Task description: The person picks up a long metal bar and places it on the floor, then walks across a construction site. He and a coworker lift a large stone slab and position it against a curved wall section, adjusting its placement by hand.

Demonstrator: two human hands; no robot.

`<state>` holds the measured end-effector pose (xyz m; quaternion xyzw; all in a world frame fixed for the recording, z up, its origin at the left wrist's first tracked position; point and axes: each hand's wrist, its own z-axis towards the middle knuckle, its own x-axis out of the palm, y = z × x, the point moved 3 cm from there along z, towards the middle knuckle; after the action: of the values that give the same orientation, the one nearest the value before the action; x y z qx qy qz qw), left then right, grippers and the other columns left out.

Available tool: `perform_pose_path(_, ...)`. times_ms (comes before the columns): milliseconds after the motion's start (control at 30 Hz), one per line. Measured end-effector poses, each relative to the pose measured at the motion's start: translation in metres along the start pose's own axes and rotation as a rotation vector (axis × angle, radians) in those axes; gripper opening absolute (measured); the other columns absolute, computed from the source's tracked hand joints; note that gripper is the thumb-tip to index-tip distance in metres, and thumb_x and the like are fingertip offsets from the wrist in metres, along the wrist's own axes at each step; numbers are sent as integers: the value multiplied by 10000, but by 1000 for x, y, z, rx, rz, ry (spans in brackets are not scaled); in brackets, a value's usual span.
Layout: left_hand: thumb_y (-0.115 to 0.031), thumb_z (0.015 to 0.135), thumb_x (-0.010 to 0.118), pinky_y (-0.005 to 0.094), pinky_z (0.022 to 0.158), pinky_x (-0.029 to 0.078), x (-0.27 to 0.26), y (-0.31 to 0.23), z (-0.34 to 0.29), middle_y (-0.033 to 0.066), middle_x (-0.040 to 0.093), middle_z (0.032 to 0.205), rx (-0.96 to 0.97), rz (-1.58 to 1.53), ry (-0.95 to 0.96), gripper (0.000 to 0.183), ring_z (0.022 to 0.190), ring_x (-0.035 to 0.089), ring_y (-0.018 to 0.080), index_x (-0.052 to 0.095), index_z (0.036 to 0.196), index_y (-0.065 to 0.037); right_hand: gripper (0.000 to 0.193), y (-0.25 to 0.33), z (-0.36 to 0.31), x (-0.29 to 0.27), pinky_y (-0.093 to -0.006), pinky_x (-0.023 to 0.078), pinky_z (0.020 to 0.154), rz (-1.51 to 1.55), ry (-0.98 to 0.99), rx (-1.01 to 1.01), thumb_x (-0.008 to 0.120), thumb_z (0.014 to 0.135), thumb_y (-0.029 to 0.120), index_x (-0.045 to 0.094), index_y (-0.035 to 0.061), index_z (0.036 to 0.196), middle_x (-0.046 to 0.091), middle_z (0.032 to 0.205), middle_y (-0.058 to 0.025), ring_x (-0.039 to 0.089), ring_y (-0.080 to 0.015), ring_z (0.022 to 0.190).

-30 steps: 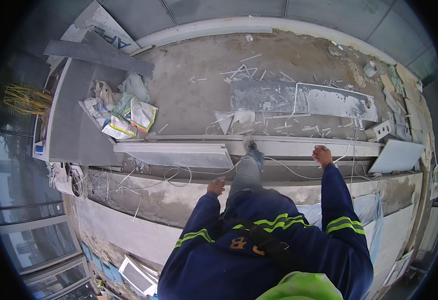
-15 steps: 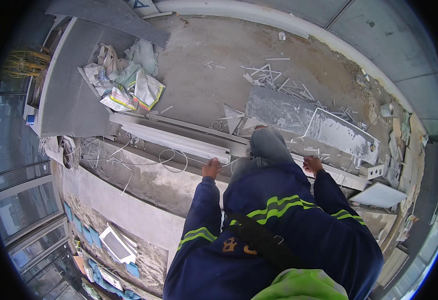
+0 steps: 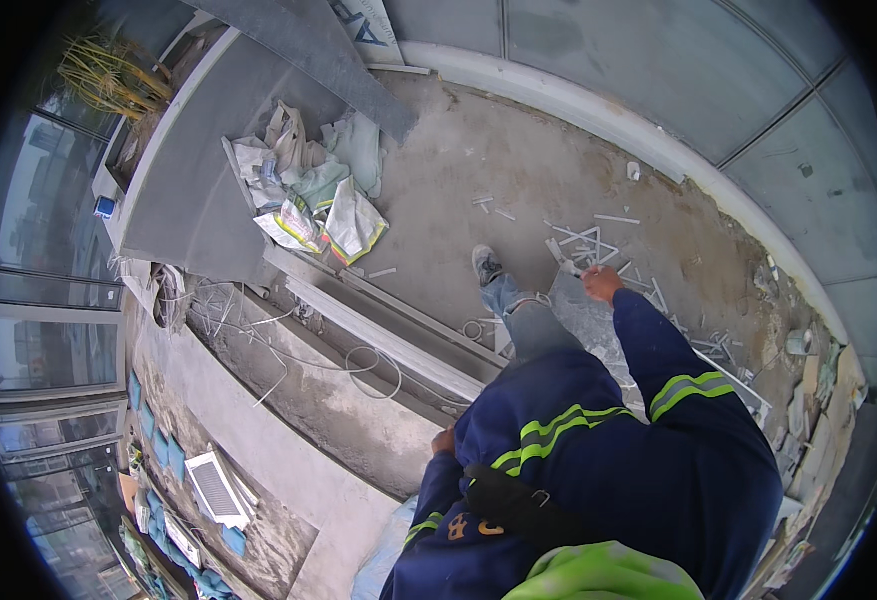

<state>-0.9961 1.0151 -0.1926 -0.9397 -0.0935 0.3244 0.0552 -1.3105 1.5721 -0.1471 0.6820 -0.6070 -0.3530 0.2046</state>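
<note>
Our right hand (image 3: 601, 283) closes its grip on the top edge of a grey stone slab (image 3: 583, 320) standing on the concrete floor (image 3: 478, 170). Our left hand (image 3: 444, 441) rests on the ledge (image 3: 358, 400); its grip we cannot tell.

Soft, even daylight fills the scene with only faint shadows and no harsh glare, the centre is fairly sharp, while the fisheye lens bends straight edges strongly toward a black circular rim where detail smears and darkens.
</note>
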Motion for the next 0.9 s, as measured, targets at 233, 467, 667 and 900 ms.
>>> perform_pose_path(233,-456,971,520,500,753,588,-140,-27,113,169,760,992,42,116,34,408,905,748,341,638,1134,-101,228,113,141,82,-339,556,649,-158,122,-10,666,924,283,704,96,1049,711,817,-34,708,-177,693)
perform_pose_path(467,-386,982,685,342,685,573,-414,-93,227,111,726,1089,-134,-1475,-213,435,873,728,218,583,1251,-60,129,119,247,48,-336,540,587,-56,-11,97,600,978,213,670,113,1020,663,746,-14,678,-180,632)
perform_pose_path(667,-407,948,722,291,685,542,-575,-159,309,57,717,1065,-50,-1408,-236,415,875,707,173,608,1208,-104,300,176,271,16,-429,573,772,-519,-58,-96,615,911,316,713,80,1068,772,938,-100,743,-280,913)
perform_pose_path(900,-305,969,673,339,611,548,-635,-186,409,91,704,1047,-124,-1036,54,357,805,711,208,573,1226,-79,181,195,239,1,-458,575,747,154,-318,243,661,893,244,669,64,912,733,838,-75,738,-286,857)
